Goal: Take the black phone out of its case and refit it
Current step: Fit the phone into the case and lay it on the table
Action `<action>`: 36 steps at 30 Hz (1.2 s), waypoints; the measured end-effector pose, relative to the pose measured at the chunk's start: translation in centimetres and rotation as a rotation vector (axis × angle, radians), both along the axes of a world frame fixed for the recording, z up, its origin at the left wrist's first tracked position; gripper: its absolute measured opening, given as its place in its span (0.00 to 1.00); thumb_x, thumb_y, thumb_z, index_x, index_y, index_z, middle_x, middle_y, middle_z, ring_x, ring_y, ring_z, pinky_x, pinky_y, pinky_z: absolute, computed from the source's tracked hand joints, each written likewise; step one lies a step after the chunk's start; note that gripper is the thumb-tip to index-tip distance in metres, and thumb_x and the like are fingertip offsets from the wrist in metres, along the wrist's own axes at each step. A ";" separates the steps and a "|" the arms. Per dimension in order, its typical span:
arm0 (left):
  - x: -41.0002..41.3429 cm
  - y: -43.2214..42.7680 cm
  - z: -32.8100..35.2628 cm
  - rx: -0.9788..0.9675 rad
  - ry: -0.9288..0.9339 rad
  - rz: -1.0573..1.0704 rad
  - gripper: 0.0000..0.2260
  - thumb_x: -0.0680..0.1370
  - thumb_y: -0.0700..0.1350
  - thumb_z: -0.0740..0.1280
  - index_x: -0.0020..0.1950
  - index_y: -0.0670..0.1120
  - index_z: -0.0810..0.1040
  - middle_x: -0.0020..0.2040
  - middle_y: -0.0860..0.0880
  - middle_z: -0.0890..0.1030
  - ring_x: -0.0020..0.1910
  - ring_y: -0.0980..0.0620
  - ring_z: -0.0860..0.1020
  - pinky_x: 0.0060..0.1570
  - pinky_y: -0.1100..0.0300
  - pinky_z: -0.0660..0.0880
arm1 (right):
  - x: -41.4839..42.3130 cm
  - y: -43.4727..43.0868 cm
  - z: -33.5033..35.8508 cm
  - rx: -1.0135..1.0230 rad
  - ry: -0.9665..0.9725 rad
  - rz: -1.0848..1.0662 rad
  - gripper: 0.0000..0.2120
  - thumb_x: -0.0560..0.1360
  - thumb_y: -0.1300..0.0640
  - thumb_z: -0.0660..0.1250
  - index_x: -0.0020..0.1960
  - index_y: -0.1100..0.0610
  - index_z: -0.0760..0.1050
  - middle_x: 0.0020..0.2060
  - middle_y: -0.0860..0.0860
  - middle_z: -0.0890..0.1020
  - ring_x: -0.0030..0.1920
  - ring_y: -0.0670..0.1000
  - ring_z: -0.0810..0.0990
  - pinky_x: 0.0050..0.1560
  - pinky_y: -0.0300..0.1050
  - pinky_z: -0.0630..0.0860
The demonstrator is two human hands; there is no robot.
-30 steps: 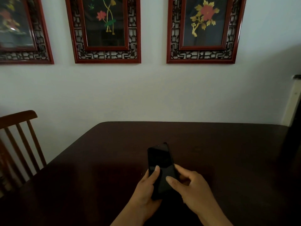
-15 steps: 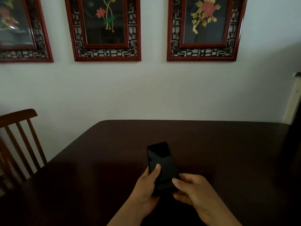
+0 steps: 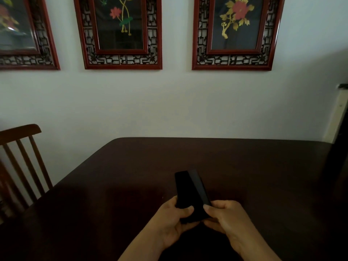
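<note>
The black phone [image 3: 185,189] is held a little above the dark table, its top end pointing away from me. Along its right side a second dark edge shows, the case [image 3: 200,187], parted from the phone at the far end. My left hand [image 3: 173,221] grips the lower left of the phone, thumb across its front. My right hand [image 3: 227,217] grips the lower right edge, thumb tip on the case side. The near end of the phone and case is hidden by my fingers.
The dark wooden table [image 3: 263,185] fills the lower view and ends at a white wall. A wooden chair [image 3: 20,166] stands at the table's left. Three red-framed flower pictures [image 3: 122,32] hang on the wall. A dark object [image 3: 337,166] stands at the right edge.
Both hands have closed tighter on the phone's near end. The phone has tilted and a second edge has come apart along its right side, where before it looked like one flat slab.
</note>
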State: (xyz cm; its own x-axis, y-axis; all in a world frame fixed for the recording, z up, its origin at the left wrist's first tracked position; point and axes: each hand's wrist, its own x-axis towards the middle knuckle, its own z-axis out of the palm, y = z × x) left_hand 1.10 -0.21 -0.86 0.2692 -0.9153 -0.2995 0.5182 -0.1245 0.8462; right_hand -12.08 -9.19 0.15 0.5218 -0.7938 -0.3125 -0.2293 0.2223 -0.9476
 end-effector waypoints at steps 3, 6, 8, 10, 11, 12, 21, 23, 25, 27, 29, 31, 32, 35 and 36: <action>0.3 -0.3 -0.1 0.035 -0.009 0.025 0.20 0.75 0.28 0.63 0.65 0.43 0.72 0.62 0.39 0.78 0.57 0.38 0.79 0.47 0.46 0.81 | 0.1 0.0 0.3 0.013 0.026 0.032 0.04 0.76 0.64 0.67 0.46 0.59 0.81 0.46 0.55 0.83 0.45 0.52 0.85 0.38 0.42 0.82; 0.7 -0.4 -0.1 0.057 0.005 0.009 0.21 0.74 0.27 0.63 0.64 0.45 0.73 0.62 0.40 0.78 0.58 0.39 0.79 0.44 0.47 0.82 | -0.2 0.0 0.7 0.009 0.053 0.076 0.05 0.76 0.64 0.67 0.47 0.58 0.82 0.47 0.54 0.83 0.47 0.52 0.83 0.44 0.44 0.81; 1.2 -0.2 0.0 0.054 0.022 -0.019 0.21 0.74 0.27 0.64 0.62 0.46 0.74 0.61 0.41 0.79 0.57 0.39 0.79 0.41 0.48 0.83 | -0.3 -0.1 0.9 -0.003 0.062 0.115 0.05 0.75 0.63 0.67 0.46 0.56 0.82 0.47 0.54 0.84 0.48 0.52 0.83 0.46 0.45 0.80; 1.6 -0.1 0.1 0.039 0.030 -0.041 0.21 0.74 0.27 0.64 0.62 0.46 0.75 0.61 0.41 0.80 0.56 0.39 0.80 0.40 0.48 0.83 | 0.0 -0.2 1.2 -0.022 0.053 0.123 0.05 0.76 0.60 0.67 0.48 0.55 0.82 0.47 0.54 0.84 0.47 0.52 0.84 0.45 0.46 0.80; 1.6 0.0 0.1 0.031 0.029 -0.053 0.21 0.73 0.28 0.65 0.62 0.46 0.75 0.61 0.41 0.80 0.56 0.39 0.80 0.41 0.48 0.83 | 0.2 -0.3 1.3 -0.043 0.042 0.113 0.04 0.76 0.57 0.67 0.48 0.53 0.81 0.47 0.53 0.84 0.47 0.52 0.84 0.45 0.46 0.80; 1.5 0.0 0.1 0.023 0.020 -0.067 0.21 0.73 0.28 0.65 0.62 0.47 0.75 0.61 0.41 0.80 0.57 0.39 0.81 0.43 0.48 0.83 | 0.5 -0.5 1.5 -0.071 0.025 0.093 0.04 0.76 0.55 0.67 0.48 0.51 0.81 0.47 0.52 0.84 0.47 0.51 0.84 0.45 0.47 0.80; 0.6 -0.1 -0.1 0.015 -0.141 -0.158 0.23 0.75 0.28 0.63 0.62 0.52 0.73 0.62 0.44 0.79 0.60 0.41 0.79 0.54 0.45 0.80 | 3.7 -3.8 3.3 -0.012 -0.232 -0.005 0.10 0.76 0.58 0.68 0.56 0.58 0.77 0.52 0.60 0.82 0.51 0.62 0.82 0.53 0.61 0.79; 0.7 -0.2 -0.2 0.008 -0.164 -0.140 0.23 0.75 0.28 0.64 0.62 0.52 0.73 0.61 0.45 0.80 0.60 0.42 0.79 0.55 0.44 0.80 | 4.1 -4.2 3.2 -0.005 -0.258 -0.022 0.09 0.75 0.59 0.69 0.55 0.59 0.77 0.51 0.60 0.82 0.50 0.62 0.82 0.48 0.58 0.80; 0.7 -0.3 -0.4 -0.004 -0.200 -0.116 0.23 0.75 0.28 0.64 0.61 0.53 0.74 0.59 0.46 0.81 0.59 0.42 0.80 0.57 0.43 0.79 | 4.5 -4.5 2.9 -0.009 -0.272 -0.042 0.08 0.75 0.60 0.69 0.54 0.58 0.78 0.50 0.60 0.83 0.49 0.62 0.82 0.46 0.58 0.81; 0.7 -0.4 -0.7 -0.011 -0.216 -0.099 0.23 0.74 0.29 0.65 0.61 0.54 0.75 0.57 0.47 0.82 0.58 0.43 0.81 0.57 0.43 0.79 | 4.8 -4.6 2.7 -0.023 -0.274 -0.070 0.07 0.75 0.61 0.68 0.53 0.56 0.78 0.50 0.60 0.83 0.49 0.62 0.82 0.48 0.60 0.81; 0.8 -0.4 -0.9 -0.012 -0.222 -0.093 0.23 0.74 0.29 0.65 0.61 0.54 0.75 0.57 0.47 0.83 0.57 0.43 0.81 0.56 0.44 0.79 | 4.9 -4.6 2.5 -0.029 -0.285 -0.085 0.06 0.75 0.62 0.68 0.51 0.56 0.78 0.49 0.59 0.83 0.48 0.62 0.82 0.47 0.59 0.81; 0.8 -0.3 -1.0 -0.025 -0.224 -0.095 0.23 0.74 0.30 0.65 0.60 0.55 0.76 0.57 0.47 0.84 0.57 0.44 0.81 0.55 0.45 0.80 | 4.8 -4.6 2.5 -0.023 -0.308 -0.082 0.05 0.75 0.63 0.68 0.50 0.56 0.78 0.49 0.59 0.83 0.47 0.62 0.82 0.44 0.57 0.81; 0.8 -0.3 -1.0 -0.035 -0.229 -0.093 0.22 0.74 0.30 0.66 0.60 0.55 0.76 0.56 0.48 0.84 0.56 0.45 0.82 0.54 0.45 0.80 | 4.7 -4.6 2.5 -0.022 -0.321 -0.079 0.06 0.75 0.63 0.68 0.51 0.56 0.78 0.49 0.59 0.83 0.47 0.62 0.82 0.44 0.57 0.82; 0.7 -0.5 -0.7 -0.078 -0.242 -0.055 0.15 0.76 0.35 0.66 0.58 0.52 0.78 0.53 0.49 0.86 0.54 0.46 0.83 0.50 0.50 0.82 | 4.2 -4.3 2.6 -0.013 -0.375 -0.064 0.08 0.76 0.62 0.68 0.54 0.56 0.77 0.50 0.59 0.82 0.48 0.61 0.82 0.41 0.54 0.82; 0.7 -0.6 -0.6 -0.098 -0.231 -0.021 0.12 0.77 0.37 0.66 0.58 0.50 0.79 0.53 0.47 0.86 0.53 0.46 0.84 0.47 0.52 0.82 | 4.1 -4.1 2.6 -0.011 -0.394 -0.053 0.09 0.76 0.63 0.68 0.55 0.57 0.77 0.51 0.60 0.82 0.48 0.61 0.82 0.40 0.53 0.81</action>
